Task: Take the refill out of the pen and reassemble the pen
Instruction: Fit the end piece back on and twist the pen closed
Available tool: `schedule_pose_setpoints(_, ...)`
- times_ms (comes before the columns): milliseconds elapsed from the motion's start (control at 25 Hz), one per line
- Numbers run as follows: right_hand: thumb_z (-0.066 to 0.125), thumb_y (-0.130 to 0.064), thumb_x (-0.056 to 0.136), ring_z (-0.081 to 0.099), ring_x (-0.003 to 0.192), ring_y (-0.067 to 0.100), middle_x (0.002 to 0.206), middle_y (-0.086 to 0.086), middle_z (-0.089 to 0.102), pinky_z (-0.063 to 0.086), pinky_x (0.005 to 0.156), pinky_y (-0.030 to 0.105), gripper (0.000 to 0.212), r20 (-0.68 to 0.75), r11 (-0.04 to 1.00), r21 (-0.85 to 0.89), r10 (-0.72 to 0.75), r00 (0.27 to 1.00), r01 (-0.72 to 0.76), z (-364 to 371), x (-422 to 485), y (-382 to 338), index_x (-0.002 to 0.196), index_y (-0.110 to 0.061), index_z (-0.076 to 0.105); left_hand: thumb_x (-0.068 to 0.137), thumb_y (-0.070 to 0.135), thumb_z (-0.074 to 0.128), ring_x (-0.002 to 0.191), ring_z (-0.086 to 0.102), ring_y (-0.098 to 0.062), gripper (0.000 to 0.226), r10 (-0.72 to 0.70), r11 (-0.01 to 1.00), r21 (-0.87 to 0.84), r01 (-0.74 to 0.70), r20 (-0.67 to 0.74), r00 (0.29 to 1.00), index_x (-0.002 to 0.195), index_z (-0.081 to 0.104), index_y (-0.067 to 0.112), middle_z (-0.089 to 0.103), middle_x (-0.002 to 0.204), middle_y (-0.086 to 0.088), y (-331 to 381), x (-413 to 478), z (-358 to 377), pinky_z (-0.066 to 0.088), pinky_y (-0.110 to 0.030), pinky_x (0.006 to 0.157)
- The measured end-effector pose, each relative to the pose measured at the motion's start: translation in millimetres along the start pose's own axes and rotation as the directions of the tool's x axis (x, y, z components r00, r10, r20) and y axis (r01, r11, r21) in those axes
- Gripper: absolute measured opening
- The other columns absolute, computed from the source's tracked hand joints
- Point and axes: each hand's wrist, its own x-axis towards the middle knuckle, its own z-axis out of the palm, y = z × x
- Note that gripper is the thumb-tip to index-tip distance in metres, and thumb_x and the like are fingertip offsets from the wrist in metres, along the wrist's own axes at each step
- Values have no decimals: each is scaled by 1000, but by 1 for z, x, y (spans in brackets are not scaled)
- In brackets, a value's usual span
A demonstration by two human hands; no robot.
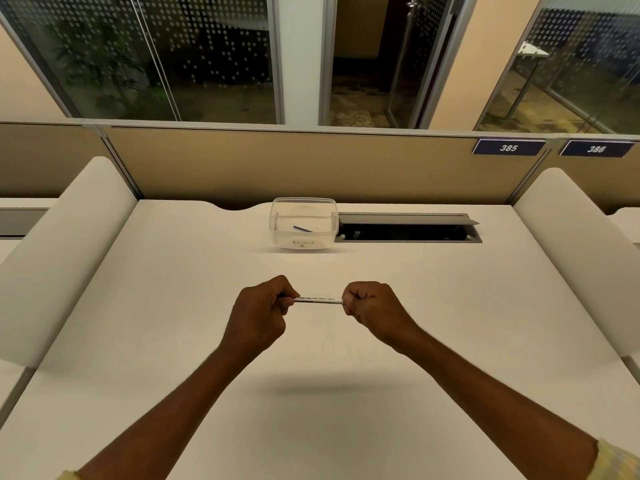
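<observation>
— Looking down, we are facing a wide pale desk (173, 341); at its far edge a clear tub (303, 223) marked "Recycle" is sitting, with a small dark piece inside.

— And where are we holding the pen?

— Above the desk's middle. Our left hand (258, 315) and right hand (375, 311) are each clenching one end of the white pen (318, 300).

— Which way is it lying?

— Its long axis is running straight left to right between our fists, so any pull or twist apart looks likely to go along that line.
</observation>
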Motion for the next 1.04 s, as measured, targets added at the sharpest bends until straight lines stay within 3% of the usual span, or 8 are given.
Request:
schedule_pose_setpoints(120, 47, 0, 95, 39, 55, 17, 62, 4, 52, 34, 51, 23, 34, 78, 983, 126, 128, 989, -137, -3, 0, -6, 66, -12, 59, 88, -13, 59, 62, 60, -18, 35, 26, 999, 21, -26, 1, 1000, 82, 68, 20, 62, 61, 6, 0, 0, 0, 47, -29, 59)
schedule_pose_setpoints(240, 43, -1, 96, 32, 49, 14, 62, 3, 45, 23, 49, 23, 32, 167, 940, 194, 250, 954, -280, -5, -1, -12, 69, -13, 56, 88, -12, 59, 64, 62, -21, 35, 38, 999, 30, -38, -4, 999, 83, 69, 21, 62, 62, 6, -2, -1, -2, 52, -35, 60)
schedule_pose_setpoints(400, 48, -23, 104, 32, 51, 15, 62, -1, 43, 26, 52, 25, 35, 291, 839, 351, 324, 900, -416, -8, -6, -9, 72, -15, 59, 88, -11, 59, 64, 62, -22, 35, 67, 997, 36, -67, -10, 998, 84, 69, 22, 63, 62, 7, -2, -3, -3, 53, -38, 61)
schedule_pose_setpoints(560, 59, -25, 105, 56, 62, 15, 75, -1, 66, 45, 60, 26, 20, 71, 999, 28, 28, 997, -30, -8, -11, 2, 92, -14, 70, 89, -14, 58, 61, 57, -12, 37, -22, 1000, -20, 22, -4, 1000, 82, 69, 20, 62, 61, 4, -7, -2, -5, 44, -21, 58)
schedule_pose_setpoints(760, 60, -15, 102, 56, 80, 11, 91, -8, 64, 47, 71, 26, 6, -12, 821, -390, -457, 889, 417, -7, -13, 14, 101, -17, 66, 90, -14, 57, 60, 53, -9, 34, -57, 996, -68, 58, 27, 998, 81, 69, 16, 63, 61, 0, -3, -3, -6, 38, -13, 54)
schedule_pose_setpoints(880, 57, -16, 100, 53, 77, 13, 88, -5, 62, 46, 69, 32, 8, -6, 730, -507, -535, 845, 459, -7, -12, 16, 96, -16, 63, 90, -15, 56, 60, 53, -8, 35, -67, 994, -84, 70, 35, 997, 81, 69, 16, 62, 60, 1, 0, -2, -5, 37, -13, 53)
schedule_pose_setpoints(960, 56, -14, 99, 52, 72, 12, 79, -6, 61, 44, 66, 32, 13, -43, 802, -440, -468, 882, 404, -5, -12, 13, 89, -15, 64, 91, -14, 58, 60, 52, -8, 33, -55, 994, -92, 57, 25, 998, 81, 69, 16, 63, 61, 0, 2, -3, -4, 37, -13, 54)
schedule_pose_setpoints(1040, 56, -7, 99, 49, 62, 9, 68, 2, 61, 40, 60, 29, 21, -90, 933, -218, -312, 946, 287, -3, -12, 8, 81, -12, 65, 92, -12, 59, 61, 53, -10, 32, -27, 995, -91, 27, 10, 1000, 82, 69, 16, 63, 62, -1, 5, -4, -3, 37, -14, 54)
